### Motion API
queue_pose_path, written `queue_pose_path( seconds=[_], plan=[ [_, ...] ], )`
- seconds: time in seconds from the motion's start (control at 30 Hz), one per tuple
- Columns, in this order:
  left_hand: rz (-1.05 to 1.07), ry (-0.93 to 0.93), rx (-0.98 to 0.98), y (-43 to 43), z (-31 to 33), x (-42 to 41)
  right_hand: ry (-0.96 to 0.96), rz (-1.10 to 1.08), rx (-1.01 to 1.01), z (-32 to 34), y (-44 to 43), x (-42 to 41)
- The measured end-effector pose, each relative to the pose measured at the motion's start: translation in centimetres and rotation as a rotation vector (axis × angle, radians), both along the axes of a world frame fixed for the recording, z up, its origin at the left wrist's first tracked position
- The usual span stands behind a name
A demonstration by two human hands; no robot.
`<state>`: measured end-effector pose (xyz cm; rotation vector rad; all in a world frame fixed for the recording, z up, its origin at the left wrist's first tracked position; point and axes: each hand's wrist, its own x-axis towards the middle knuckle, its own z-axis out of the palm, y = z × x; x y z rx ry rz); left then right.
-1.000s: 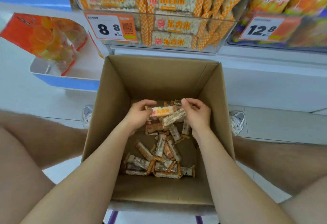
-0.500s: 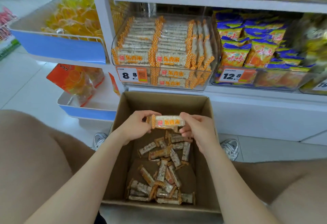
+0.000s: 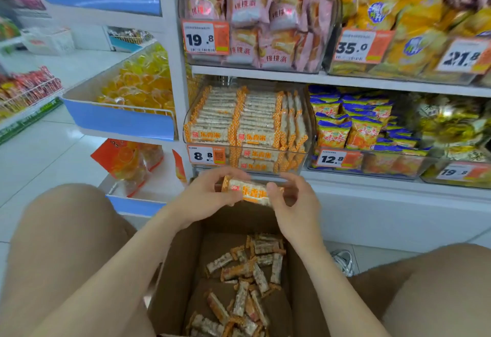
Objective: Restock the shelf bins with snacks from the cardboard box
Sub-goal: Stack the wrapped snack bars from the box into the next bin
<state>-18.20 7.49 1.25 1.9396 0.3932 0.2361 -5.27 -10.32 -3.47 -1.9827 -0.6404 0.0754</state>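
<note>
Snack bar (image 3: 251, 192) held just below the clear bin (image 3: 247, 129), above the cardboard box (image 3: 180, 278). Left hand (image 3: 204, 198) and right hand (image 3: 295, 203) each pinch an end. Bin looks nearly full; forcing the bar in may spill stacked bars or drop it.

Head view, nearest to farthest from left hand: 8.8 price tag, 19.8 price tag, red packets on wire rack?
1. 8.8 price tag, white-and-orange, just above left hand.
2. 19.8 price tag, one shelf higher.
3. Red packets on wire rack, far left.
</note>
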Motion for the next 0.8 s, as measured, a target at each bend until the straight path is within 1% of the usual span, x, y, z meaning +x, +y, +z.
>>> queue_pose_path(
  seconds=[0.1, 0.17, 0.23, 0.33, 0.4, 0.47, 0.53, 0.57, 0.63, 0.7, 0.8],
  plan=[
    [-0.027, -0.022, 0.038, 1.0, 2.8, 0.1, -0.062, 0.297, -0.031, 2.5, 0.2, 0.4],
    [-0.049, -0.029, 0.078, 1.9, 4.4, 0.4, -0.124, 0.429, -0.076, 4.1, 0.5, 0.9],
    [-0.08, -0.051, 0.103, 2.9, 5.6, 0.8, -0.133, 0.489, -0.11, 5.3, 1.3, 1.7],
    [-0.088, -0.087, 0.106, 4.4, 6.6, 1.7, -0.045, 0.521, -0.104, 6.6, 3.1, 3.0],
    [-0.069, -0.101, 0.144, 5.7, 6.7, 2.5, -0.04, 0.537, -0.114, 7.4, 4.5, 4.0],
    [-0.033, -0.101, 0.232, 7.0, 6.4, 3.7, -0.092, 0.522, -0.149, 8.0, 6.4, 5.2],
    [0.047, -0.074, 0.361, 8.3, 5.6, 5.4, -0.194, 0.448, -0.165, 8.2, 8.7, 6.4],
    [0.107, -0.032, 0.451, 9.0, 5.2, 6.2, -0.254, 0.382, -0.157, 8.1, 9.9, 7.1],
    [0.238, 0.093, 0.692, 10.4, 4.7, 7.4, -0.331, 0.228, -0.134, 7.7, 12.4, 8.4],
    [0.309, 0.16, 0.864, 11.6, 4.4, 8.1, -0.404, 0.115, -0.138, 7.5, 15.3, 9.7],
    [0.319, 0.094, 0.952, 12.0, 3.8, 8.6, -0.516, 0.067, -0.208, 7.7, 20.1, 11.4]
  ],
)
